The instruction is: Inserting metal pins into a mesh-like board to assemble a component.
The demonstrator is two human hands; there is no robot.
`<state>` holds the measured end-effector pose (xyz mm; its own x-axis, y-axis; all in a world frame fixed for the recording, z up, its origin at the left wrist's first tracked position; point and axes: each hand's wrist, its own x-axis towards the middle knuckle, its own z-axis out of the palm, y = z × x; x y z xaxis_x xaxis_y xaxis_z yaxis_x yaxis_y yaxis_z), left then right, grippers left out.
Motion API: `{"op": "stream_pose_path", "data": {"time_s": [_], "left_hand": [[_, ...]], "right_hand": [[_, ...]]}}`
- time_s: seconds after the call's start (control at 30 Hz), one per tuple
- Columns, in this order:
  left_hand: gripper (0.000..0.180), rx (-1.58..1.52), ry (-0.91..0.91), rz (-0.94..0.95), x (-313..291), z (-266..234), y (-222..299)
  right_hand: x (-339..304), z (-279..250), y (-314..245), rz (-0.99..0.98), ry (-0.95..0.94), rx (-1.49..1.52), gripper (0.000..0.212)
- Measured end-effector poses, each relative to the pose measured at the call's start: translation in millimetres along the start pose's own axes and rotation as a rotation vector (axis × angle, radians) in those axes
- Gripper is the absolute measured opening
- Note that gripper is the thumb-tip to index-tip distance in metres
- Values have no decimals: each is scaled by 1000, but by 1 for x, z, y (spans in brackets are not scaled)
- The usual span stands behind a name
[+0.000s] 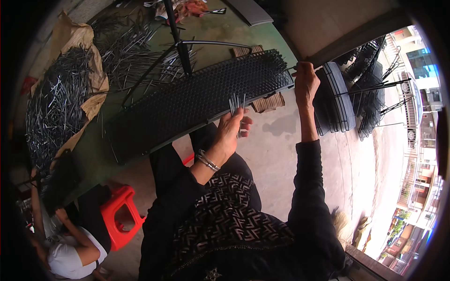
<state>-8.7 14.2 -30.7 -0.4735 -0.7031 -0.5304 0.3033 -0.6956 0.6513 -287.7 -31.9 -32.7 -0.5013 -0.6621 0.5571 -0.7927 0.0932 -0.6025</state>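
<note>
A long black perforated panel (197, 93) lies slantwise across the green table in front of me. My left hand (229, 131) is closed around a bunch of thin shiny strips (237, 102), whose ends stick up beside the panel's near edge. My right hand (307, 82) is closed just off the panel's right end. A thin dark strip (291, 69) runs from its fingers toward the panel's corner, where several dark ends bristle.
Brown paper (96, 75) holds a heap of strips (61, 98); more loose strips (136, 51) lie behind. A black metal frame (180, 44) stands past the panel. Black wire racks (335, 98) are at right. A red stool (123, 218) and another person (77, 253) are lower left.
</note>
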Motion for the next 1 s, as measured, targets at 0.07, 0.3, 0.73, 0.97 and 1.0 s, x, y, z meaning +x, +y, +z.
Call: {"op": "stream_pose_path", "data": {"time_s": [0.07, 0.3, 0.73, 0.97, 1.0], "left_hand": [[27, -46, -38, -52, 7, -17, -8], [29, -40, -122, 15, -2, 6, 7], [30, 69, -119, 29, -10, 8, 4], [41, -18, -60, -109, 8, -21, -6], [38, -19, -5, -91, 5, -18, -6]], "right_hand": [[0, 6, -6, -27, -77, -167, 21], [-20, -12, -51, 55, -109, -358, 31], [-53, -36, -101, 221, -1010, 542, 18], [-26, -53, -85, 131, -160, 210, 16], [-22, -51, -80, 132, -159, 208, 16]]}}
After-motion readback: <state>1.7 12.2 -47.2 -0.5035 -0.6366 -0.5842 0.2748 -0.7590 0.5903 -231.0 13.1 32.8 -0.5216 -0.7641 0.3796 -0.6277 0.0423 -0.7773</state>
